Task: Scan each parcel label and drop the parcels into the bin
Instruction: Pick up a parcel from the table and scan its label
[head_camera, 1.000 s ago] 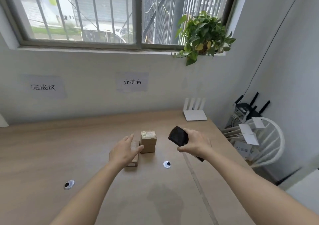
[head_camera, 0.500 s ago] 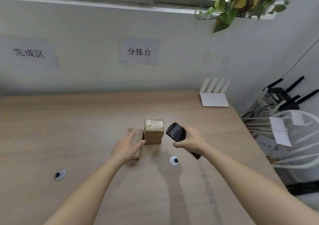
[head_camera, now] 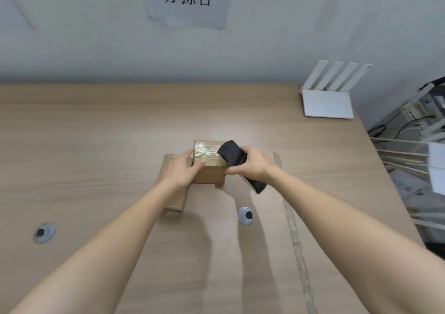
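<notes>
The left hand (head_camera: pixel 179 169) rests loosely open against the taped box's (head_camera: pixel 209 166) left side, mid-worktop (head_camera: pixel 96 145), while the right hand (head_camera: pixel 252 166), closed around the scanner (head_camera: pixel 232 153), hovers just right of it, scanner head over the box's top.

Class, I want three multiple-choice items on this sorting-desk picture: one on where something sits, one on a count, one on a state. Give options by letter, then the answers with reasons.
1. Where does the white router stand?
A. far right corner of the desk
B. near left edge
C. on the floor

2. How many cardboard parcels are on the desk?
A. one
B. two
C. four

3. What is the right hand doing?
A. lying flat and empty
B. gripping the black scanner
C. lifting the router

Answers:
1 A, it stands against the wall at the desk's right end.
2 B, a taped box and a flatter parcel partly under the left hand.
3 B, its fingers wrap the scanner.
</notes>
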